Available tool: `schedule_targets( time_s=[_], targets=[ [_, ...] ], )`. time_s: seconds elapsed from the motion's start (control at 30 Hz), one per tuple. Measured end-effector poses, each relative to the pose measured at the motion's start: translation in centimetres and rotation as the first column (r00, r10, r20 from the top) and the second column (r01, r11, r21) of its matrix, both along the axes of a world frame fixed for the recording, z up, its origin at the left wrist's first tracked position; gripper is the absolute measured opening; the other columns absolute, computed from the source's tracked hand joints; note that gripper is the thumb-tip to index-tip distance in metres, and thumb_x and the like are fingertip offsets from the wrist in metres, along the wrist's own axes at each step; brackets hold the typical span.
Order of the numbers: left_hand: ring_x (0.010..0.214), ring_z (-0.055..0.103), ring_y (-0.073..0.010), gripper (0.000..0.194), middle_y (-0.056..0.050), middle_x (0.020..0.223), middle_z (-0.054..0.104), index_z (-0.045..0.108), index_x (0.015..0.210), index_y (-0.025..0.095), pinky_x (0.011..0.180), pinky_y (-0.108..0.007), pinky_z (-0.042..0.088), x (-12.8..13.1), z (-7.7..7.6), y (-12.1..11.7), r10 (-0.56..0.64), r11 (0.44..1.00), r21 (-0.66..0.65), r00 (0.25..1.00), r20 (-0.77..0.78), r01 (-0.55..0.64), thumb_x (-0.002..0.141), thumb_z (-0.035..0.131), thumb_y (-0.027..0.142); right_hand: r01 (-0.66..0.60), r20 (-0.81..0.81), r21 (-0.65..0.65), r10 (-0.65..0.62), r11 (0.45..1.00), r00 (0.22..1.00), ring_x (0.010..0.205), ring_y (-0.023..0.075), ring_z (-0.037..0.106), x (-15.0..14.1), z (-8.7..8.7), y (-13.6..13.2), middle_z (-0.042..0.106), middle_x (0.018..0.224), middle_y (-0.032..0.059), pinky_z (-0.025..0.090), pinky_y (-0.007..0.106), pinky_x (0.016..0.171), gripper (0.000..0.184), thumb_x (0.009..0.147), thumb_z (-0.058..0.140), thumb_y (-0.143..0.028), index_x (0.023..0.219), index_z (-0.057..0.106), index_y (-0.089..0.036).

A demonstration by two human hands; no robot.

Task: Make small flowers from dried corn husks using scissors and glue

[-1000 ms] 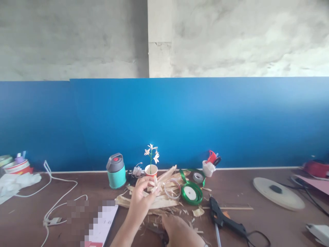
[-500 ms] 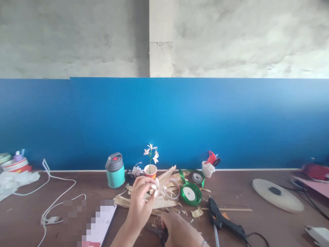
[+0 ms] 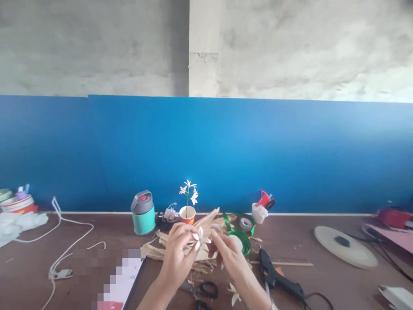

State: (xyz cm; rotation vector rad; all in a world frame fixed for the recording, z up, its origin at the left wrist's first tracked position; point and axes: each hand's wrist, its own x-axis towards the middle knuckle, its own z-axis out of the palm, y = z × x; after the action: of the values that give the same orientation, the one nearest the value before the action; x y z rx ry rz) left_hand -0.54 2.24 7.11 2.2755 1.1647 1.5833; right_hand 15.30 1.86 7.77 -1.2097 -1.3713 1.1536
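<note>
So far, our left hand (image 3: 176, 254) and right hand (image 3: 229, 254) pinch a stemless corn-husk blossom (image 3: 200, 239) between them, while one finished flower stem (image 3: 187, 202) stands in a paper cup (image 3: 187, 215).

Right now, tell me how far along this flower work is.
Done: one flower stands on its stem in the paper cup. In hand: a second flower, held between left hand and right hand. Left: loose husk strips and pale petals on the table.
</note>
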Motion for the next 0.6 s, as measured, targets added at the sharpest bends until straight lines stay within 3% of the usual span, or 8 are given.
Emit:
schedule_targets(
  time_s=[0.07, 0.3, 0.6],
  targets=[
    [0.090, 0.055, -0.0229, 0.012, -0.006, 0.087, 0.066, 0.060, 0.071, 0.021, 0.080, -0.037, 0.046, 0.1, -0.1, 0.0, -0.007, 1.000, -0.001, 1.000, -0.024, 0.007, 0.081, 0.055, 0.018, 0.031, -0.069, 0.029, -0.029, 0.999, 0.997, 0.045, 0.0090, 0.037, 0.1, 0.8, -0.5, 0.050, 0.052, -0.0015, 0.028, 0.021, 0.043, 0.052, 0.074, 0.050, -0.067, 0.060, 0.055, -0.017],
    [0.089, 0.054, -0.0233, 0.016, -0.007, 0.086, 0.066, 0.063, 0.072, 0.021, 0.078, -0.037, 0.046, 0.2, 0.0, -0.2, -0.027, 1.000, 0.013, 0.999, -0.034, 0.028, 0.084, 0.054, 0.025, -0.057, -0.128, 0.040, 0.062, 0.998, 0.990, 0.046, 0.0079, 0.032, 0.1, 1.4, -1.0, 0.044, 0.048, -0.0044, 0.024, 0.022, 0.046, 0.036, 0.068, 0.064, -0.047, 0.052, 0.049, -0.018],
    [0.092, 0.053, -0.0236, 0.016, -0.007, 0.089, 0.064, 0.067, 0.075, 0.023, 0.082, -0.038, 0.045, 0.3, 0.0, -0.2, -0.127, 0.991, -0.045, 0.989, -0.072, 0.124, 0.084, 0.056, 0.028, -0.069, -0.195, 0.034, 0.075, 0.997, 0.978, 0.049, 0.0075, 0.031, 0.4, 1.7, -1.1, 0.044, 0.054, -0.0051, 0.023, 0.022, 0.047, 0.038, 0.071, 0.065, -0.051, 0.061, 0.053, -0.017]
  ],
)
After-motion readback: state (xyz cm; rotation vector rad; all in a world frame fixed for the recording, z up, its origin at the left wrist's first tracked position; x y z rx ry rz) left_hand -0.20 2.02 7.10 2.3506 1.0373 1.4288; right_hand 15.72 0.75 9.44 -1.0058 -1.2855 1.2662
